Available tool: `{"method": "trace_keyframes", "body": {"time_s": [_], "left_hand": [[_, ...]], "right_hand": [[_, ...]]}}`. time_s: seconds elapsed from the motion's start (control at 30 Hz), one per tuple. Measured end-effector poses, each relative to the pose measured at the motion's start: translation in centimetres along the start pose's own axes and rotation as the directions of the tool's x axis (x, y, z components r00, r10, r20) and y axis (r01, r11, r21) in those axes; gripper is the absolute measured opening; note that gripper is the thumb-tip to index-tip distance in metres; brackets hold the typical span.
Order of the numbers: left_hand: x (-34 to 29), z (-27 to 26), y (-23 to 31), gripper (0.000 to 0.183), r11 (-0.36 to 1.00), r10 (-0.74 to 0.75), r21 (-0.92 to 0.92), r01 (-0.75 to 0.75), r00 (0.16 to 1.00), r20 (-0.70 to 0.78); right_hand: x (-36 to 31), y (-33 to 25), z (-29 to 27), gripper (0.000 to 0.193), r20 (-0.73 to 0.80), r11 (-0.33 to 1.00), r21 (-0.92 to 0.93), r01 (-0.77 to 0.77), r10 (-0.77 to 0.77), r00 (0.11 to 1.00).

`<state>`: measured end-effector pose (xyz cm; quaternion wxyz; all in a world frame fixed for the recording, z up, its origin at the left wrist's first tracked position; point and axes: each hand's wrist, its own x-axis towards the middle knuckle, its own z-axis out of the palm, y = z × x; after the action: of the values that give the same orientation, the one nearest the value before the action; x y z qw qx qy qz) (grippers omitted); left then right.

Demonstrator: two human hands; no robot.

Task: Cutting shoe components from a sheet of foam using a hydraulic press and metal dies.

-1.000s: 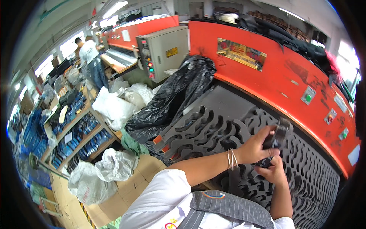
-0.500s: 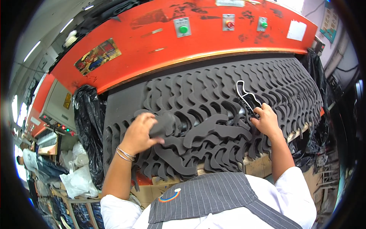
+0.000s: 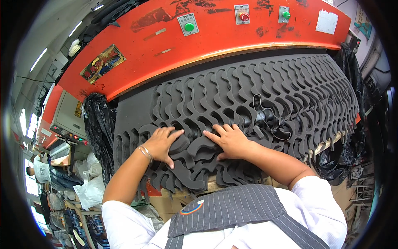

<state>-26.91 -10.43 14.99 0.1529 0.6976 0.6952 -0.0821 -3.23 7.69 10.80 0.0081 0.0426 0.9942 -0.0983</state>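
A large dark grey foam sheet [image 3: 265,89], die-cut into rows of wavy shapes, lies across the bed of an orange press machine [image 3: 215,37]. My left hand [image 3: 159,143] rests on the sheet's near left part, fingers curled over a loose cut foam piece [image 3: 179,144]. My right hand [image 3: 228,139] lies flat and spread on the foam just right of it, holding nothing. A thin black offcut strip [image 3: 269,118] loops on the sheet to the right of my right hand.
The machine's front panel carries green [image 3: 189,27] and red [image 3: 244,17] push buttons. A black plastic bag [image 3: 97,124] hangs at the left of the bed. A grey control box [image 3: 68,114] and white sacks [image 3: 89,191] stand further left, with a person [image 3: 39,170] beyond.
My view has swung from the left of the machine to face it squarely. My right hand has come in from the right to the middle, and both hands now sit side by side on the foam.
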Motion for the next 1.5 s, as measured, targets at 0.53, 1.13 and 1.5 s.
{"method": "trace_keyframes", "body": {"time_s": [0.53, 1.13, 1.5], "left_hand": [[-3.0, 6.2, -1.2, 0.05, 0.972, 0.157, -0.098, -0.212, 0.904, -0.398], [-7.0, -5.3, 3.1, 0.012, 0.973, 0.225, 0.153, -0.173, 0.559, -0.798], [8.4, -10.2, 19.0, 0.033, 0.355, 0.313, -0.294, -0.887, 0.409, -0.857]], "right_hand": [[-5.4, 2.4, -2.5, 0.055, -0.494, 0.685, 0.728, 0.003, 0.522, 0.695], [-0.6, -5.9, 2.8, 0.032, -0.212, 0.949, 0.21, -0.234, 0.278, 0.937], [-18.2, 0.0, -4.3, 0.05, -0.66, 0.66, 0.724, 0.201, 0.576, 0.482]]}}
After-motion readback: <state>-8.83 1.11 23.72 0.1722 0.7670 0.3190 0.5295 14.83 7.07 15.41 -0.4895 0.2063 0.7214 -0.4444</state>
